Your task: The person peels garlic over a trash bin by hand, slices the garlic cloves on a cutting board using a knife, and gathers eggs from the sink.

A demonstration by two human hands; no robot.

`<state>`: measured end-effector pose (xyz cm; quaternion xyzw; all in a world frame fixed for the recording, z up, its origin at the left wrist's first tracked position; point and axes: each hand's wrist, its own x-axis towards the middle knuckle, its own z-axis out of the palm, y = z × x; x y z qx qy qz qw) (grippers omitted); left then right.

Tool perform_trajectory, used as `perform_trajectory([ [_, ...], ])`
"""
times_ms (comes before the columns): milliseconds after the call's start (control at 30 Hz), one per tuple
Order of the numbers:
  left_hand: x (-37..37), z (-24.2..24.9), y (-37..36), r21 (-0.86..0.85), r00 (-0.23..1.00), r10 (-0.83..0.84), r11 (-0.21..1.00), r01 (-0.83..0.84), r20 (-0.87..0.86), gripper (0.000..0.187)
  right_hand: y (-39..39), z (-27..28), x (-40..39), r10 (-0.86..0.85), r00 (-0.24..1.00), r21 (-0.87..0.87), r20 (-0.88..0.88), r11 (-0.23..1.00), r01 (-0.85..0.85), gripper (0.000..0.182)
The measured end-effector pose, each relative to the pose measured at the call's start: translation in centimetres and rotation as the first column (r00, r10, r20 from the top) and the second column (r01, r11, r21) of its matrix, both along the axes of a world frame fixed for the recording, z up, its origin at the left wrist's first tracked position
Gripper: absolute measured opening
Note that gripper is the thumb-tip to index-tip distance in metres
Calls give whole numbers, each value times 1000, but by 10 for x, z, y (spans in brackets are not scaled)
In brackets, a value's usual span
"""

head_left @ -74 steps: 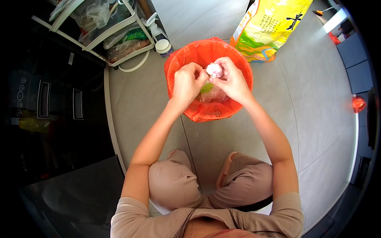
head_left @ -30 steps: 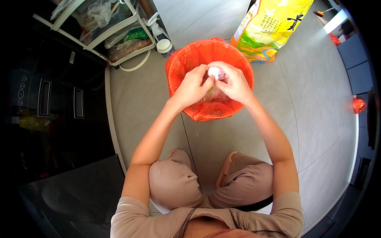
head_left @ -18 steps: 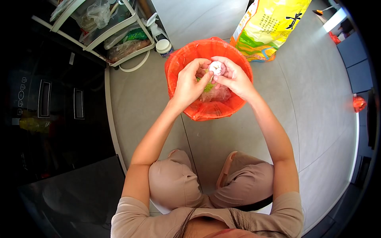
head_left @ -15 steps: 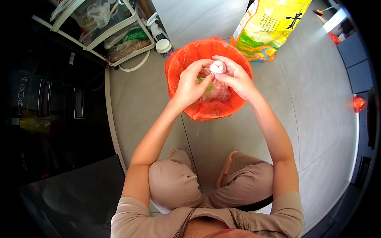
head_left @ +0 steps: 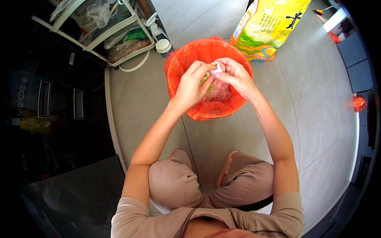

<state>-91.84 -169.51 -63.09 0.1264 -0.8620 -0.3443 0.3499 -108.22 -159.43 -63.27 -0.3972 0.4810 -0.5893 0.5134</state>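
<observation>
A white, purplish garlic bulb (head_left: 217, 70) is held between my two hands over the bin. My right hand (head_left: 235, 76) is closed around its right side, thumb in front. The fingertips of my left hand (head_left: 193, 82) pinch at its left side; whether they grip a piece of skin is too small to tell. Below both hands stands a bin lined with a red plastic bag (head_left: 210, 115). Inside it lie crumpled clear plastic (head_left: 218, 94) and something light green, partly hidden by my left hand.
Beyond the bin on the right stands a yellow printed bag (head_left: 270, 29). A white-lidded jar (head_left: 163, 47) and a spray bottle (head_left: 154, 27) are at the back left, beside a shelf rack (head_left: 119, 55) with bagged goods. Black cabinets (head_left: 63, 139) line the left side.
The garlic bulb has turned in my fingers, showing a different side. My left hand's fingers have shifted up onto its upper left edge; my right hand stays nearly in place.
</observation>
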Motion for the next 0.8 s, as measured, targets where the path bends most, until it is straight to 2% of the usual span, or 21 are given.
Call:
perform_trajectory([
  [133, 1, 0, 0, 71, 1000, -1, 997, 0, 9, 24, -1, -12, -1, 9, 1000, -48, 2, 999, -9, 32],
  [333, 1, -5, -1, 52, 1000, -3, 999, 2, 12, 20, -4, -13, -4, 9, 1000, -84, -5, 996, -9, 32],
  [533, 1, 2, 0, 211, 998, 51, 977, -43, -37, 19, -2, -2, -6, 36, 999, -79, -29, 996, -38, 33],
  [633, 4, 8, 1, 121, 998, 53, 991, -55, 17, 20, -1, -3, -5, 43, 999, -78, -25, 996, -45, 35],
  [800, 6, 7, -6, 121, 999, -17, 993, 13, 31, 19, 0, -10, -6, 42, 999, -97, -18, 994, -43, 35],
])
